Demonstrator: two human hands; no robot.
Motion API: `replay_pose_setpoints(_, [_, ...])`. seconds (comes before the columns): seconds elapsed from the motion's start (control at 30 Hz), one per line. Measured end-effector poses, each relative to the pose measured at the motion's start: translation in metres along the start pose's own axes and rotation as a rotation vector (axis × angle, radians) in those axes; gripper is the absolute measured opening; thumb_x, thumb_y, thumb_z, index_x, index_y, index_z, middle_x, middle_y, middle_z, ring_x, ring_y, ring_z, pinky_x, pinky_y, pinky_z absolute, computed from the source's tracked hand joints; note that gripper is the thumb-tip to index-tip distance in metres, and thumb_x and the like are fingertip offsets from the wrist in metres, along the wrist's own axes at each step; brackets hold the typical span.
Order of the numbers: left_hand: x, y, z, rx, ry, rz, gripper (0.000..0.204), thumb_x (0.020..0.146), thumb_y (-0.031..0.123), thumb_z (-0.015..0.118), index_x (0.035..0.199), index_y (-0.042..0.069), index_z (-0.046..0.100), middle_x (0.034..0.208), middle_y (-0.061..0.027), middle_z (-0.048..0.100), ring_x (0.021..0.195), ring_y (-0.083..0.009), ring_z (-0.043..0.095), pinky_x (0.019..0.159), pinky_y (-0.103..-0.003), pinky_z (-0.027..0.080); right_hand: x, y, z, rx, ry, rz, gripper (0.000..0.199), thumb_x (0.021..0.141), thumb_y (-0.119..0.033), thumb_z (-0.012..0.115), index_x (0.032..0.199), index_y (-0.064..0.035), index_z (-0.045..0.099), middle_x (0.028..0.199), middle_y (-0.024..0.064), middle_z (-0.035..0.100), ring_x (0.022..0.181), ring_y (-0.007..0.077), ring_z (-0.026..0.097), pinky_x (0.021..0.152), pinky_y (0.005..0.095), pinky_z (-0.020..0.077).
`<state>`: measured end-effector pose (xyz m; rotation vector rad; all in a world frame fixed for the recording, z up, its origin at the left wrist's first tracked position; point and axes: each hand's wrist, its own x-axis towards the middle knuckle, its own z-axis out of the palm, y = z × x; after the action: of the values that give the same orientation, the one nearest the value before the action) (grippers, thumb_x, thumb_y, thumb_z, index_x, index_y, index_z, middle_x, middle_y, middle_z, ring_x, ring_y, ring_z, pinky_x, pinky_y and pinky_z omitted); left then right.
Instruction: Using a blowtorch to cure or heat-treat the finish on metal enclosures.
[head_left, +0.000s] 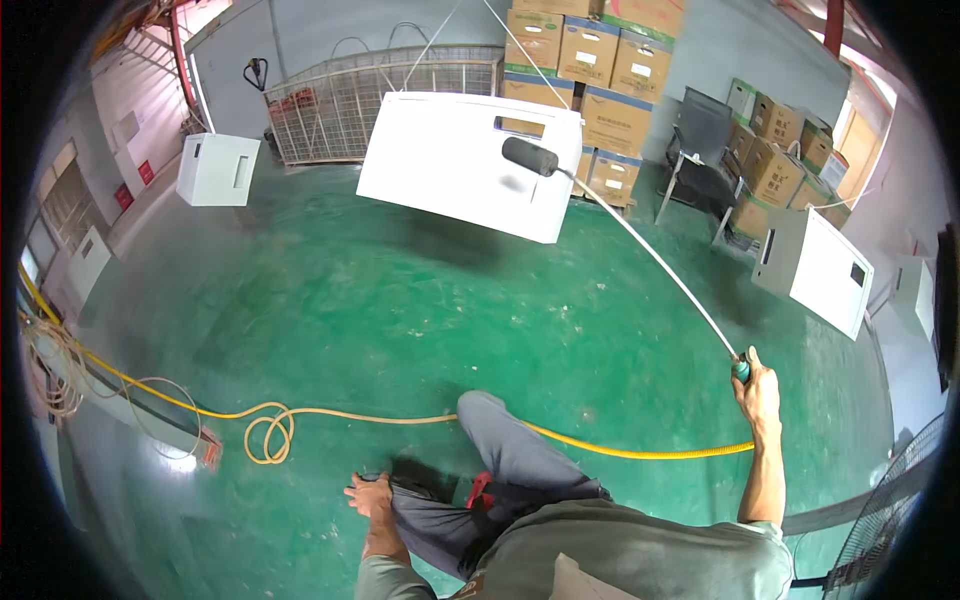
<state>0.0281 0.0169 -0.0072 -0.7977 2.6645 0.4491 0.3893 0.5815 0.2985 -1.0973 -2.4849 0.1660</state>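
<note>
Across the floor (340,320), a yellow hose (640,454), cartons (618,118) beyond, right hand (760,395) around a roller handle (740,370), left hand (372,495) splayed.

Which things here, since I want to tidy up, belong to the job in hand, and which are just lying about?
In the job:
- right hand, wrapped round the pole's end
- pole with a dark head
- large hanging white box, behind that head

Apparently just lying about:
- yellow hose on the floor
- stacked cardboard boxes
- chair
- wire cage
</note>
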Motion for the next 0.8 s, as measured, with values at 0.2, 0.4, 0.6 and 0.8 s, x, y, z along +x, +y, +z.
replay_pose_setpoints(0.2, [0.008, -0.009, 0.009, 0.016, 0.033, 0.015, 0.091, 0.075, 0.051, 0.080, 0.150, 0.020, 0.039, 0.145, -0.0197, 0.038, 0.128, -0.0459, 0.047, 0.099, -0.055, 0.051, -0.036, 0.045, 0.003, -0.090, -0.018, -0.002, 0.041, 0.078, -0.007, 0.072, 0.118, -0.0062, 0.061, 0.083, 0.0200, 0.064, 0.069, 0.0395, 0.064, 0.065, 0.0439, 0.0514])
replay_pose_setpoints(0.4, [0.006, 0.001, 0.002, 0.002, 0.009, 0.015, 0.092, 0.075, 0.050, 0.080, 0.151, 0.020, 0.038, 0.147, -0.0212, 0.036, 0.129, -0.0478, 0.045, 0.101, -0.055, 0.049, -0.062, 0.101, 0.010, -0.130, -0.023, -0.038, 0.045, 0.076, -0.005, 0.075, 0.119, -0.0047, 0.060, 0.091, 0.0193, 0.066, 0.076, 0.0411, 0.065, 0.067, 0.0442, 0.0539])
replay_pose_setpoints(0.6, [0.009, -0.005, 0.008, 0.007, 0.017, 0.026, 0.092, 0.076, 0.049, 0.079, 0.152, 0.020, 0.037, 0.147, -0.0214, 0.035, 0.129, -0.0480, 0.045, 0.101, -0.055, 0.049, -0.072, 0.125, 0.019, -0.102, 0.001, 0.101, 0.038, 0.079, -0.006, 0.073, 0.115, -0.0046, 0.062, 0.085, 0.0206, 0.065, 0.073, 0.0410, 0.064, 0.064, 0.0447, 0.0517])
replay_pose_setpoints(0.8, [0.016, -0.013, 0.019, 0.054, 0.022, 0.096, 0.091, 0.076, 0.051, 0.078, 0.151, 0.018, 0.038, 0.146, -0.0220, 0.039, 0.128, -0.0474, 0.045, 0.102, -0.055, 0.047, -0.081, 0.119, 0.023, -0.087, 0.117, 0.241, 0.031, 0.084, -0.012, 0.069, 0.114, -0.0072, 0.063, 0.082, 0.0230, 0.064, 0.074, 0.0431, 0.064, 0.065, 0.0486, 0.0498])
